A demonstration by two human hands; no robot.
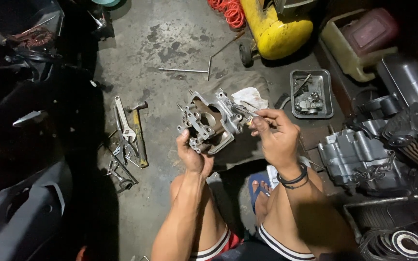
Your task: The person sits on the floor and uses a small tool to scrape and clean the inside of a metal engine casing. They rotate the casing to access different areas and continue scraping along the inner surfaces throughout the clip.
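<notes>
My left hand [192,154] grips the lower edge of a grey metal engine cylinder head [209,121], held up above the concrete floor between my knees. My right hand [274,135] is at the head's right side, its fingers pinched on a small thin metal tool [240,110] that touches the casting. A white rag [248,98] lies on the floor just behind the head.
Wrenches and a hammer [139,135] lie on the floor at left. A T-handle wrench [189,70] lies farther back. A metal tray [311,93] with small parts and an engine block [359,157] sit at right. A yellow compressor tank [274,26] stands behind; a dark motorcycle body [25,121] is at left.
</notes>
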